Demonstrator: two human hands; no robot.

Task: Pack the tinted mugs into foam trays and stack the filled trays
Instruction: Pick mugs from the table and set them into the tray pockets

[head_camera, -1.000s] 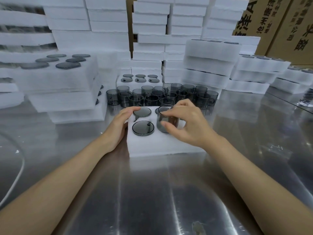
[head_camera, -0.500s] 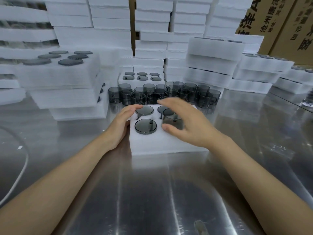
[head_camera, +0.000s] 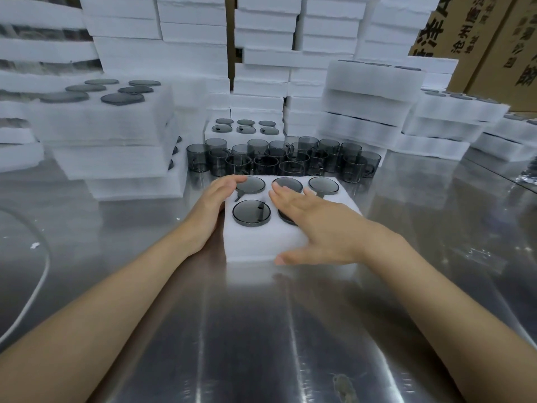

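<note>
A white foam tray (head_camera: pixel 252 246) lies on the steel table in front of me. Tinted grey mugs sit upside down in its sockets: three along the far row (head_camera: pixel 323 184) and one at the near left (head_camera: pixel 251 213). Another mug (head_camera: pixel 286 219) shows partly under my right hand (head_camera: pixel 316 225), which lies flat on the tray with spread fingers and its thumb at the front wall. My left hand (head_camera: pixel 213 207) cups the tray's left side, fingertips on the far-left mug (head_camera: pixel 252 184). The near-right socket is hidden.
Several loose tinted mugs (head_camera: pixel 279 161) stand in a cluster just behind the tray. Stacked filled trays (head_camera: pixel 116 126) rise at the left, another filled tray (head_camera: pixel 245 126) behind the mugs, foam stacks (head_camera: pixel 369 97) at right. Cardboard boxes (head_camera: pixel 479 39) stand far right. A white cable (head_camera: pixel 37 280) curves at left.
My right hand has let go of the mug it was lowering into the near middle socket and now lies flat over it. My left hand has stayed at the tray's left side.
</note>
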